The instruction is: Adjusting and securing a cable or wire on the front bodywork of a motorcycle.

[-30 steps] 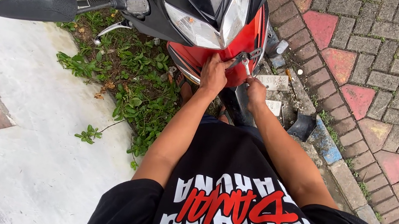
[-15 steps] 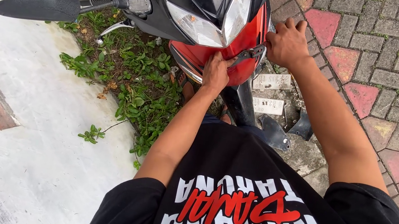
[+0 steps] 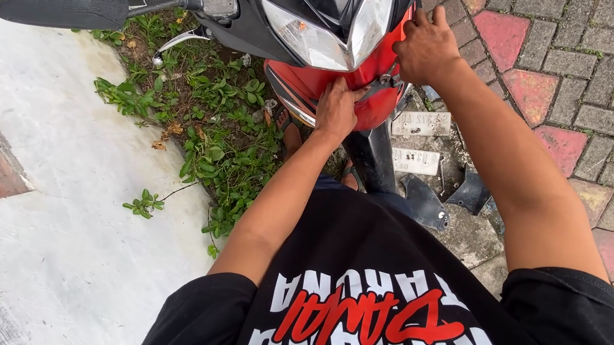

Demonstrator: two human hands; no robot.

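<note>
two pale rectangular plates point(image 3: 419, 141) are seen on the ground beneath the scooter. the red plastic front panel point(image 3: 312, 87) is pressed by the left hand point(image 3: 337, 112), fingers curled on its lower edge. its right edge is gripped by the right hand point(image 3: 425, 48).

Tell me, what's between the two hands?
In the head view, the red front panel of the motorbike lies between the left hand and the right hand; both hands touch it.
</note>
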